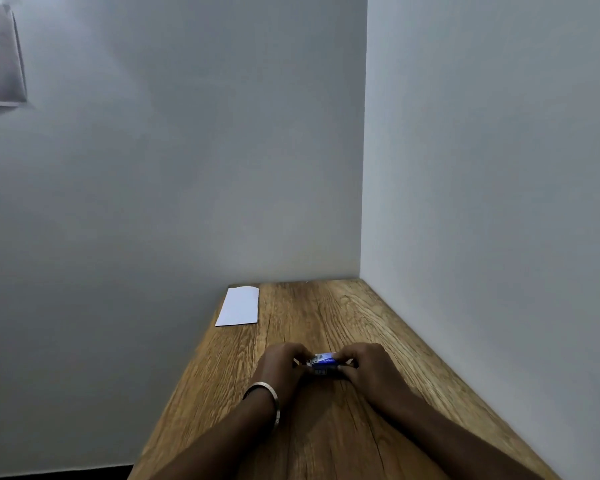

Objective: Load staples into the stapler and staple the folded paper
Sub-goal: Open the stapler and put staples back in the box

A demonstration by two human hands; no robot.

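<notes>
Both hands meet over the middle of the wooden table [326,427]. Between them is a small blue and white staple box [323,362], partly hidden by the fingers. My left hand [281,367] grips its left end and my right hand [368,367] pinches its right end. A bit of metal shows at the left of the box; I cannot tell whether it is the stapler. The folded white paper [239,306] lies flat at the far left corner of the table, well apart from the hands.
The table stands in a corner: one grey wall runs along its right edge [465,358] and another behind its far end. Its left edge [187,368] drops off to the floor. A metal bangle [269,396] is on my left wrist.
</notes>
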